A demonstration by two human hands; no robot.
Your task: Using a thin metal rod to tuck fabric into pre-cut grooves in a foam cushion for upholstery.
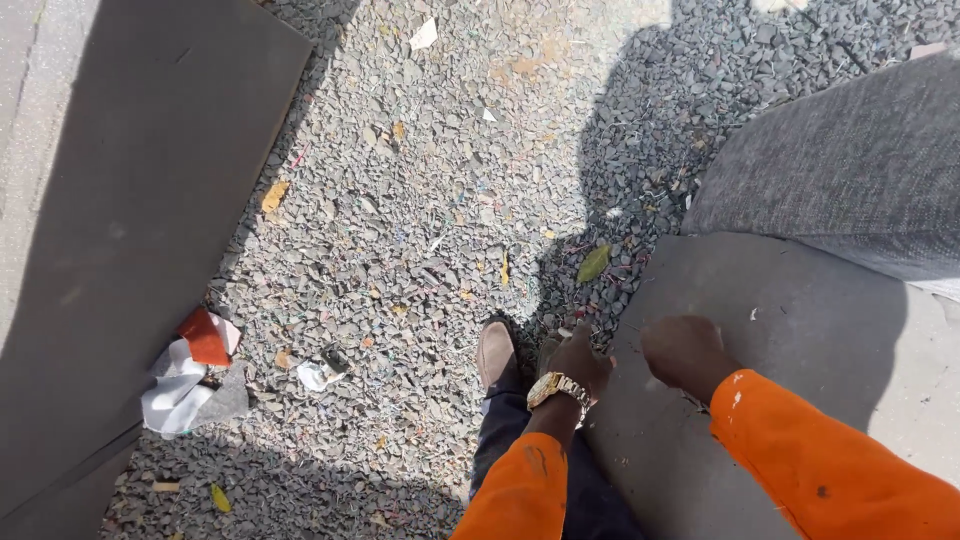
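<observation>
- I see the left hand [578,362] at about 6 o'clock of the view, curled over the near edge of a smooth grey slab [790,340]; a gold wristwatch [556,388] sits on its wrist.
- Its fingers wrap the slab's rim, so I read it as grasping the slab, though the fingertips are hidden under the edge.
- The right hand [685,350] lies just at 3 o'clock of the left one, knuckles down on the slab's top; I cannot tell whether it is clenched or merely pressing.
- The slab spreads from both hands toward 3 o'clock, and a rougher grey block [850,160] overlaps it at 1 o'clock.
- A brown shoe [495,355] stands on the gravel [430,200] just at 9 o'clock of the left hand.
- Orange sleeves [830,470] cover both arms.
- A red-and-white rag [195,375] lies well apart at 9 o'clock, beside a grey board [130,200].
</observation>
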